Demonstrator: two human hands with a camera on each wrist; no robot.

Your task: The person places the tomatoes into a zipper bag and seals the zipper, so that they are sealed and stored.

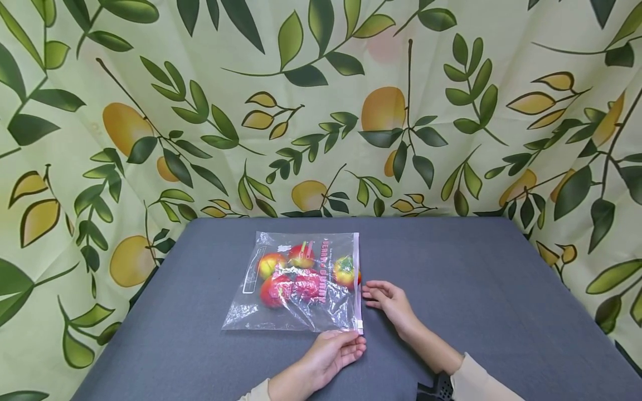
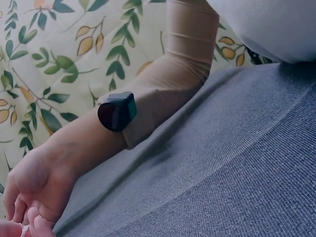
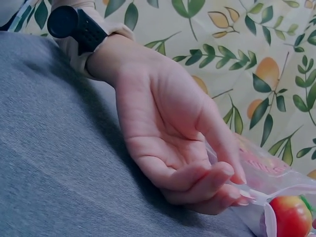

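Note:
A clear slider zip bag point(image 1: 241, 312) with pink print lies flat on the table, its pale zip strip point(image 1: 356, 250) facing right. Inside are several red-and-yellow fruits point(image 1: 271, 264); one with a green top point(image 1: 346, 271) lies beside the strip. My left hand point(image 1: 333, 356) pinches the strip's near corner at the white slider point(image 1: 359, 326). The right wrist view shows that left hand point(image 3: 173, 133) with thumb and fingertips together at the bag's corner. My right hand point(image 1: 391, 303) rests just right of the strip, fingers loosely bent, fingertips close to its edge.
A grey cloth covers the table point(image 1: 476, 267). Behind and around it hangs a curtain point(image 1: 331, 150) printed with leaves and orange fruit. Black devices are strapped to the right wrist point(image 2: 117, 112) and left wrist point(image 3: 76, 27).

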